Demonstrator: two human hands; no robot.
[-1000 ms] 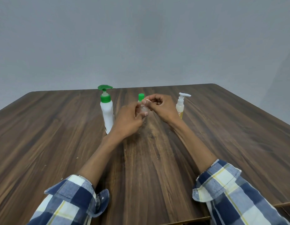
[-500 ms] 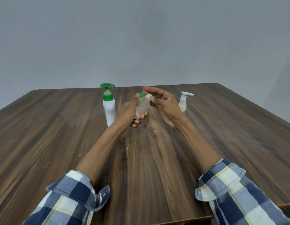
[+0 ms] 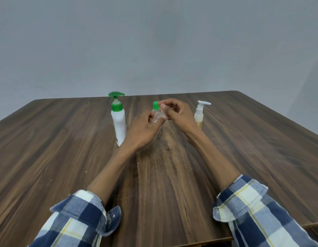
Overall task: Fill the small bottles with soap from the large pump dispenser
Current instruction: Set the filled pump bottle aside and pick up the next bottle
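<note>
The large white dispenser (image 3: 119, 124) with a green pump head stands upright at the table's middle left. My left hand (image 3: 143, 131) grips a small clear bottle (image 3: 158, 117), tilted, just right of the dispenser. The thumb and fingers of my right hand (image 3: 176, 114) pinch the top of that bottle, and they hide its cap. Right behind my hands, a second small bottle with a green cap (image 3: 155, 105) stands mostly hidden. A small yellowish bottle with a white pump (image 3: 199, 115) stands to the right of my right hand.
The dark wooden table (image 3: 172, 175) reaches a plain grey wall at the back. Its near edge runs under my checked sleeves. Small pale crumbs lie scattered on the wood near the middle.
My right hand, open beside the clear bottle half a second ago, has closed its fingers on the bottle's top. My left hand has kept hold of the bottle at about the same place.
</note>
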